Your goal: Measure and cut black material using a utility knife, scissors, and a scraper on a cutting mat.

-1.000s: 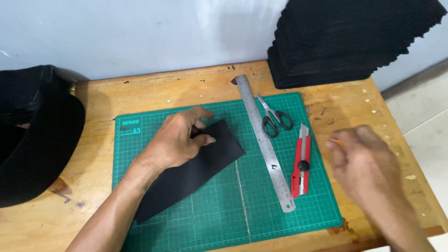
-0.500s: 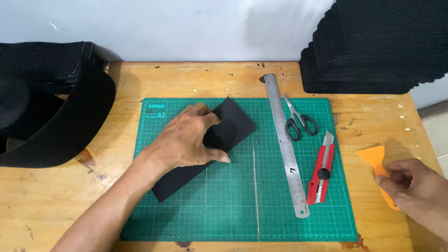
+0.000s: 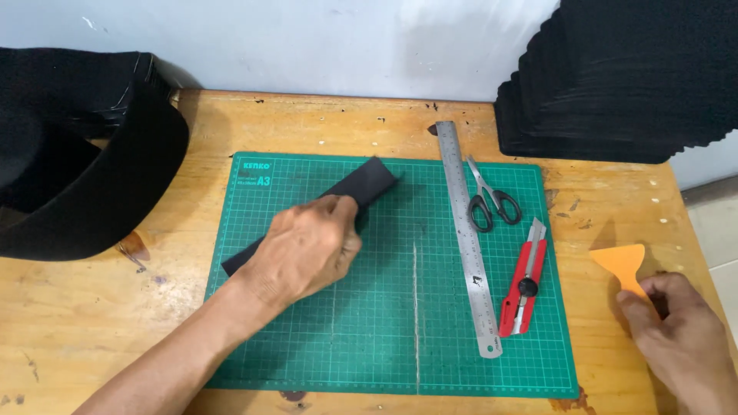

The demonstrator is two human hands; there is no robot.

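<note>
My left hand [image 3: 307, 250] lies on a folded black strip of material [image 3: 361, 184], pressing it onto the green cutting mat [image 3: 369, 338]. The strip runs diagonally from the mat's left side up toward its top middle. My right hand [image 3: 680, 338] is at the table's right edge, gripping the handle of an orange plastic scraper [image 3: 621, 263] whose blade points up and to the left.
A steel ruler [image 3: 467, 234], black-handled scissors [image 3: 492, 201] and a red utility knife [image 3: 524, 280] lie on the mat's right part. A tall stack of black sheets [image 3: 623, 84] stands at the back right. A black fabric pile [image 3: 69, 154] overhangs the wooden table [image 3: 115, 330] at the left.
My right hand has picked up the orange scraper at the right. My left hand has folded the black piece into a narrower strip and presses it flat.
</note>
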